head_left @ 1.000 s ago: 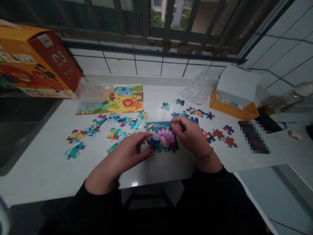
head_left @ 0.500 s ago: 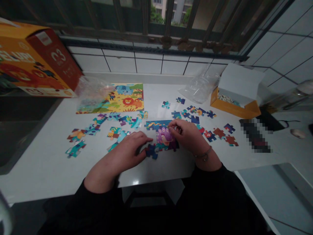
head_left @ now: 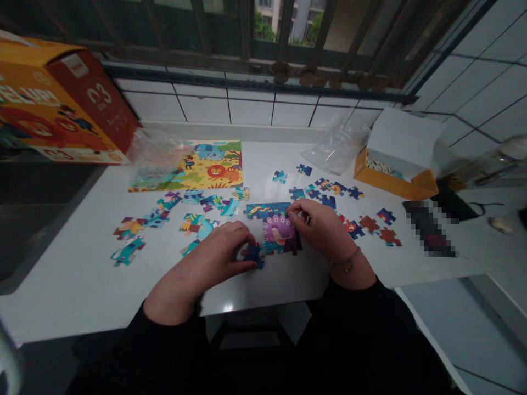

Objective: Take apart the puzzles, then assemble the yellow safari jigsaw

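Note:
A partly joined jigsaw (head_left: 280, 233) lies on the counter between my hands, showing a purple many-eyed creature under a blue strip. My left hand (head_left: 220, 249) has its thumb and fingers closed around a dark blue puzzle piece (head_left: 254, 254) at the jigsaw's lower left. At the right side of the jigsaw is my right hand (head_left: 319, 225), its fingers curled and thumb close to the index finger. Whatever its fingertips hold, if anything, is hidden. Loose puzzle pieces (head_left: 128, 250) lie left of my left hand, and other loose pieces (head_left: 369, 224) are to the right.
A picture sheet with lions (head_left: 218, 173) lies at the back, partly under a clear plastic bag (head_left: 156, 148). A large orange box (head_left: 69, 104) stands back left. On the right are an open small box (head_left: 395, 184), another plastic bag (head_left: 337, 145) and a blurred-out dark object (head_left: 430, 227).
My left fingers have come down around the dark blue piece and shifted it slightly left. My right hand has drawn back a little to the right, uncovering more of the purple creature.

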`<control>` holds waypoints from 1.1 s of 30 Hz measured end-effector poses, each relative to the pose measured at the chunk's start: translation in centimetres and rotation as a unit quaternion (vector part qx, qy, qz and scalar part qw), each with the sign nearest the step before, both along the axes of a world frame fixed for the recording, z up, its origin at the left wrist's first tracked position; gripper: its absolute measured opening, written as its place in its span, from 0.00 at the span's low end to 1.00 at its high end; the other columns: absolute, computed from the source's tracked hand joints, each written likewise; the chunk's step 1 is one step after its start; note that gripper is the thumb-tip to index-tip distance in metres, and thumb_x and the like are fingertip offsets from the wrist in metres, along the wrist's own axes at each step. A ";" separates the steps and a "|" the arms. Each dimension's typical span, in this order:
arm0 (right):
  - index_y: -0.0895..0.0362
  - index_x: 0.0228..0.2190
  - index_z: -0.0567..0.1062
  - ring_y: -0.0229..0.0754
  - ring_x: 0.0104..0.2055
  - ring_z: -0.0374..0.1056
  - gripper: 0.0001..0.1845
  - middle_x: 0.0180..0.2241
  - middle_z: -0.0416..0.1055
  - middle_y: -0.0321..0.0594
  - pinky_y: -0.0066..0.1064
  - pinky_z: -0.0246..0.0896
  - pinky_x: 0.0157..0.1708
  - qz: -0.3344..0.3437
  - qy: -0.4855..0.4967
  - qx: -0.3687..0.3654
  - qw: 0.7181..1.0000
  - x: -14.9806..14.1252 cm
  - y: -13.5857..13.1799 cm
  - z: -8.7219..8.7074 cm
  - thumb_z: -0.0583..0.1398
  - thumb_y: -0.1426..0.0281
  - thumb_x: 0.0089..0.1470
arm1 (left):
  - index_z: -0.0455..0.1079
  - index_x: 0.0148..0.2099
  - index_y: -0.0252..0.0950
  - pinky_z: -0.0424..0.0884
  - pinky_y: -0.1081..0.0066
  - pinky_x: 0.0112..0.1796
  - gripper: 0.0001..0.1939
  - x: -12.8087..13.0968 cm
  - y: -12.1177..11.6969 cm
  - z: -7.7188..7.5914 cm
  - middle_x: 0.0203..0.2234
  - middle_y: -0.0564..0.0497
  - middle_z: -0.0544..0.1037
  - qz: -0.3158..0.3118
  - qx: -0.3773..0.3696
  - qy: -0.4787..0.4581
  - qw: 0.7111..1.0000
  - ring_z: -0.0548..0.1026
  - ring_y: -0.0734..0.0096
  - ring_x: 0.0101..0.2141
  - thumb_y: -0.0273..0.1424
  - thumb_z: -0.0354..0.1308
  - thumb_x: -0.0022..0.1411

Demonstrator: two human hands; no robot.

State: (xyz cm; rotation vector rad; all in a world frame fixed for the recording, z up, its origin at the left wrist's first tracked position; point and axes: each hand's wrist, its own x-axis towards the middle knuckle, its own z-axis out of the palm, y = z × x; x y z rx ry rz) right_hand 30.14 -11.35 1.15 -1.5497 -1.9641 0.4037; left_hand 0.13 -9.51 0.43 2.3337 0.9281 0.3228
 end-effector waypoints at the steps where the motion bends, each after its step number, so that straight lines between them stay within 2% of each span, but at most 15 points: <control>1: 0.53 0.40 0.81 0.45 0.41 0.75 0.05 0.40 0.83 0.41 0.37 0.65 0.44 0.014 0.009 0.002 1.000 -0.2 -0.3 0.3 0.64 0.72 0.68 | 0.77 0.49 0.41 0.72 0.61 0.46 0.15 0.0 -0.1 0.0 0.45 0.48 0.81 0.008 -0.010 -0.001 1.000 0.78 0.56 0.46 0.34 0.76 0.64; 3: 0.54 0.43 0.83 0.44 0.41 0.75 0.04 0.41 0.83 0.40 0.36 0.66 0.43 0.063 0.041 -0.012 0.997 -0.8 -0.9 0.9 0.66 0.68 0.69 | 0.76 0.48 0.41 0.71 0.64 0.42 0.13 0.1 -0.3 0.0 0.41 0.51 0.81 0.022 -0.033 0.001 0.999 0.78 0.60 0.41 0.33 0.75 0.66; 6: 0.52 0.48 0.83 0.40 0.38 0.75 0.11 0.42 0.84 0.38 0.33 0.66 0.40 0.139 0.088 -0.081 0.983 -2.3 -1.7 1.7 0.72 0.65 0.66 | 0.76 0.46 0.41 0.68 0.67 0.38 0.07 0.3 -0.5 -0.2 0.37 0.54 0.82 0.031 -0.063 0.000 0.998 0.78 0.65 0.36 0.33 0.71 0.70; 9: 0.52 0.46 0.83 0.38 0.36 0.74 0.12 0.39 0.83 0.35 0.31 0.65 0.39 0.169 0.084 -0.130 0.973 -3.5 -1.9 2.0 0.74 0.69 0.62 | 0.77 0.45 0.41 0.67 0.68 0.36 0.05 0.3 -0.6 -0.3 0.35 0.55 0.82 0.032 -0.061 -0.021 0.997 0.77 0.67 0.34 0.35 0.68 0.73; 13: 0.53 0.44 0.83 0.37 0.35 0.74 0.08 0.35 0.81 0.33 0.30 0.65 0.38 0.175 0.083 -0.145 0.970 -3.9 -1.6 1.8 0.72 0.74 0.64 | 0.77 0.46 0.42 0.67 0.70 0.34 0.03 0.4 -0.7 -0.2 0.33 0.56 0.81 0.048 -0.035 -0.057 0.997 0.77 0.68 0.33 0.34 0.66 0.73; 16: 0.53 0.44 0.82 0.37 0.34 0.74 0.07 0.33 0.80 0.32 0.30 0.66 0.38 0.163 0.112 -0.152 0.968 -3.7 -1.5 1.6 0.71 0.73 0.64 | 0.76 0.52 0.41 0.70 0.70 0.34 0.08 0.4 -0.7 0.1 0.34 0.55 0.81 0.086 -0.009 -0.095 0.992 0.78 0.69 0.32 0.33 0.66 0.73; 19: 0.52 0.47 0.80 0.38 0.35 0.76 0.10 0.35 0.81 0.33 0.31 0.67 0.37 0.154 0.134 -0.161 0.966 -3.1 -1.5 1.5 0.69 0.72 0.64 | 0.74 0.56 0.40 0.74 0.67 0.37 0.11 0.5 -0.6 0.1 0.39 0.51 0.83 0.116 0.032 -0.108 0.987 0.80 0.66 0.36 0.33 0.65 0.74; 21: 0.52 0.49 0.80 0.38 0.34 0.76 0.11 0.36 0.82 0.34 0.31 0.66 0.36 0.143 0.134 -0.155 0.968 -2.1 -1.5 1.6 0.67 0.71 0.65 | 0.75 0.54 0.40 0.76 0.64 0.41 0.09 0.6 -0.5 -0.1 0.42 0.49 0.83 0.112 0.062 -0.092 0.988 0.81 0.62 0.40 0.33 0.63 0.75; 23: 0.52 0.48 0.81 0.38 0.32 0.74 0.10 0.34 0.81 0.34 0.31 0.65 0.34 0.098 0.117 -0.132 0.979 -0.1 -1.6 2.0 0.64 0.68 0.67 | 0.75 0.53 0.40 0.77 0.61 0.44 0.06 0.8 -0.4 -0.3 0.44 0.47 0.83 0.090 0.087 -0.075 0.989 0.81 0.59 0.44 0.34 0.60 0.77; 26: 0.51 0.44 0.84 0.43 0.32 0.74 0.11 0.33 0.81 0.37 0.33 0.64 0.33 -0.073 0.064 -0.087 0.991 4.6 -1.9 2.6 0.63 0.62 0.67 | 0.74 0.49 0.40 0.77 0.58 0.45 0.06 0.9 -0.3 -0.8 0.44 0.46 0.82 0.048 0.109 -0.059 0.991 0.80 0.57 0.45 0.33 0.57 0.79; 28: 0.52 0.42 0.85 0.46 0.32 0.75 0.12 0.34 0.83 0.41 0.36 0.65 0.34 -0.221 0.017 -0.055 0.973 8.1 -2.3 2.5 0.63 0.60 0.64 | 0.74 0.49 0.40 0.77 0.56 0.46 0.07 0.9 -0.2 -1.1 0.43 0.46 0.82 0.027 0.112 -0.050 0.992 0.79 0.56 0.45 0.34 0.56 0.80; 30: 0.53 0.41 0.85 0.48 0.33 0.76 0.11 0.34 0.83 0.43 0.38 0.65 0.36 -0.347 -0.036 -0.035 0.936 11.0 -2.6 2.2 0.62 0.63 0.62 | 0.74 0.49 0.40 0.77 0.54 0.46 0.07 0.9 0.0 -1.4 0.44 0.46 0.82 0.013 0.109 -0.039 0.993 0.80 0.56 0.45 0.34 0.55 0.80; 33: 0.54 0.38 0.85 0.51 0.34 0.77 0.10 0.33 0.83 0.45 0.39 0.66 0.38 -0.422 -0.056 -0.047 0.904 13.4 -2.8 1.3 0.63 0.66 0.60 | 0.75 0.51 0.40 0.78 0.51 0.50 0.08 0.8 0.2 -1.7 0.47 0.44 0.84 0.002 0.109 -0.033 0.994 0.81 0.54 0.48 0.34 0.56 0.80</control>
